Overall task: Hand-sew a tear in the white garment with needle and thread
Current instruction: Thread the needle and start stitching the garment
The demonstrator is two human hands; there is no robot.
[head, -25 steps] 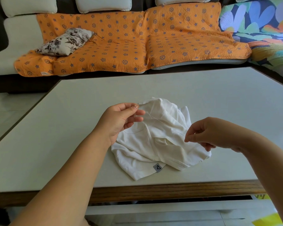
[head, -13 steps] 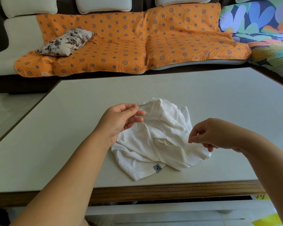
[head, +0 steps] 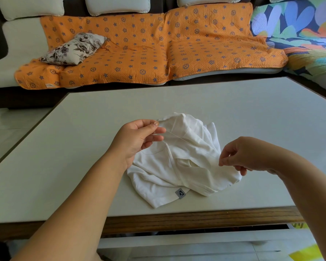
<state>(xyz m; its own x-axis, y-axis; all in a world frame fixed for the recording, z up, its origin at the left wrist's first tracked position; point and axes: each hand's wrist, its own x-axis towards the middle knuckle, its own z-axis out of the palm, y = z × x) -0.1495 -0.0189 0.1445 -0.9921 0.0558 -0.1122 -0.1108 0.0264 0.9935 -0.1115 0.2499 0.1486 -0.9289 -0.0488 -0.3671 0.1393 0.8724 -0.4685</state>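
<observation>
Left hand (head: 137,140) pinches the needle (head: 153,136); right hand (head: 243,155) pinches the thread (head: 186,141), which runs straight between both grips. The crumpled white garment (head: 186,172) lies just beneath them on the table (head: 73,166).

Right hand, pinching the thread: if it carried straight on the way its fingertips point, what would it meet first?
Probably the white garment: the right hand points its fingertips leftward at the rumpled folds right beside them. Its height above the cloth is unclear.
</observation>
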